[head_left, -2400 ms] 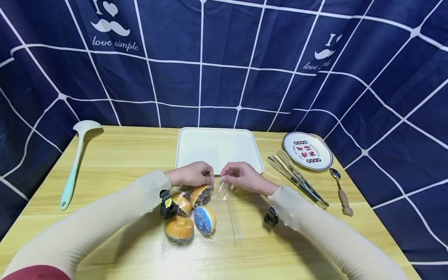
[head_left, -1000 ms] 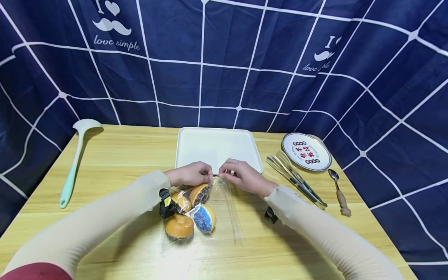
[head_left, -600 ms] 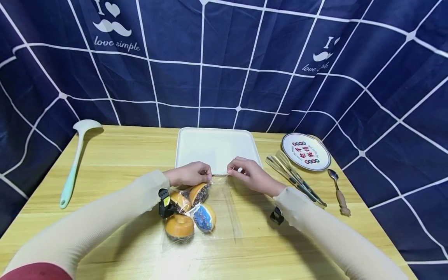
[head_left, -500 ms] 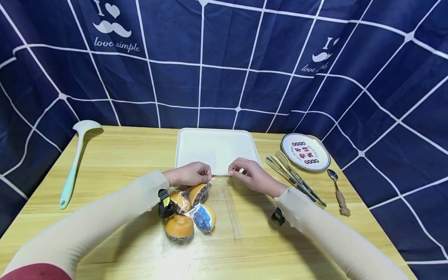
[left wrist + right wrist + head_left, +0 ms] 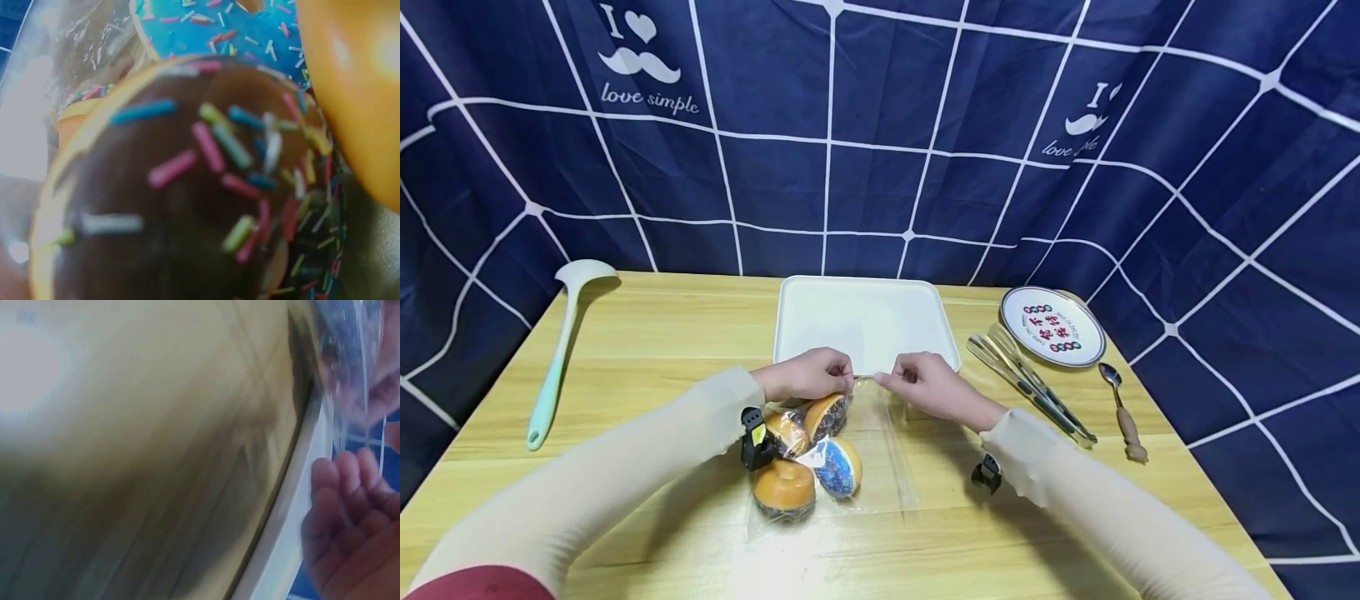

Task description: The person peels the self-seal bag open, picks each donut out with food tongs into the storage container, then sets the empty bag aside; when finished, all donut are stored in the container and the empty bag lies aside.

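Observation:
A clear plastic bag [image 5: 883,471] lies on the table with several doughnuts inside. One has blue icing [image 5: 837,468]; another, plain side up [image 5: 785,485], sits at the front. Close in the left wrist view is a chocolate-iced doughnut [image 5: 181,162] with coloured sprinkles. My left hand [image 5: 812,372] pinches the bag's far edge above the doughnuts. At the same edge, a little to the right, my right hand [image 5: 936,387] pinches the film between thumb and forefinger. In the right wrist view its fingers [image 5: 347,472] are curled beside the clear film.
Just beyond the hands lies a white tray [image 5: 865,321]. To the right are metal tongs [image 5: 1030,387], a patterned plate [image 5: 1052,327] and a spoon [image 5: 1125,412] with a wooden handle. A pale green ladle [image 5: 561,354] lies at the left.
My right hand slid right along the bag's far edge, away from the left hand, then came back leftward. The left hand and the doughnuts have hardly moved.

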Demonstrator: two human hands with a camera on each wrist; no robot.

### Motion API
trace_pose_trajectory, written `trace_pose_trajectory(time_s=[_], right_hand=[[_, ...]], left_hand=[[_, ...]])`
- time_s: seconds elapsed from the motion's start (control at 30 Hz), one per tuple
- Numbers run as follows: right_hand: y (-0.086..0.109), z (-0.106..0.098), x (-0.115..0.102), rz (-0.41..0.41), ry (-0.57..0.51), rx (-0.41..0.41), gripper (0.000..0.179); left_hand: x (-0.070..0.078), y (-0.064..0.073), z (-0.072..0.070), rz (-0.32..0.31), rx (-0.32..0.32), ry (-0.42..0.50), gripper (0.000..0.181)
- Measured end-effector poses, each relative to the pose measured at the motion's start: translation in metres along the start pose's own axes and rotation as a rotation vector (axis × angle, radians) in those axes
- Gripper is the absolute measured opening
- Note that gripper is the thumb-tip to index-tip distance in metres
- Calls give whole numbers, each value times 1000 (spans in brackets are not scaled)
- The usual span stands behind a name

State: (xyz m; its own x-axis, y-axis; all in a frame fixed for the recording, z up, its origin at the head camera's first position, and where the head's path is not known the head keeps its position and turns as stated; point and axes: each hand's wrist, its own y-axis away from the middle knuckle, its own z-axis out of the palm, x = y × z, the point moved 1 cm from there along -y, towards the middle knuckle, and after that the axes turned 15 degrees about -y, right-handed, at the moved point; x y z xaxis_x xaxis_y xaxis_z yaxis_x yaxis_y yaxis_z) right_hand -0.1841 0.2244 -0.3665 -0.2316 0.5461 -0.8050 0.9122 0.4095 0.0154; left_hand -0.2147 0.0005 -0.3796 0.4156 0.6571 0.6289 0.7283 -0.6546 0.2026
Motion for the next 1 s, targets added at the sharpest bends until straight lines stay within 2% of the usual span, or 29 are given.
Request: trace_pose_trajectory(time_s=[0.23,0.47,0.8,1.0], right_hand=[[3,10,-8,56,38,-73,35],[7,4,-10,106,-76,-104,31],[13,-11,6,101,-123,-114,33],[15,-11,6,111,-152,-124,35]], left_hand=[[-1,-1,0,32,32,-37,13],[-1,1,0,61,39,-68,13],[-4,2,0,84,48,-74,13],[-5,2,-1,94,86,-134,10]])
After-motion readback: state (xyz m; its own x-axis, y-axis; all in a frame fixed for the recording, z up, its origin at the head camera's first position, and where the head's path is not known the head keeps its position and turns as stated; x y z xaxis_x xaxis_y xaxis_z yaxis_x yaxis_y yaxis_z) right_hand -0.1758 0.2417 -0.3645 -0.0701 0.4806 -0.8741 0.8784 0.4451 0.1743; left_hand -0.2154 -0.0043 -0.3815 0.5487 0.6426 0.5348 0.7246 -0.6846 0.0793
